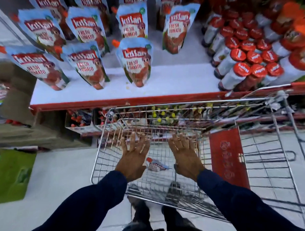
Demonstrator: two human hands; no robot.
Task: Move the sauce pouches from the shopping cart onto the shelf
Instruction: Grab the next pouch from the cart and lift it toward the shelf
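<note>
One sauce pouch (156, 165) lies flat on the wire floor of the shopping cart (188, 104), between my two hands. My left hand (134, 155) hovers over the cart with fingers spread, holding nothing. My right hand (185, 154) does the same just right of the pouch. Several blue and red tomato sauce pouches (137, 63) stand upright in rows on the white shelf (173, 83) beyond the cart. Both sleeves are dark blue.
Red-capped sauce bottles (247, 58) fill the shelf's right side. The cart's red child-seat flap (227, 157) is at the right. Cardboard boxes (13, 107) and a green box (12, 173) sit on the floor at left. Lower shelves hold more goods behind the cart.
</note>
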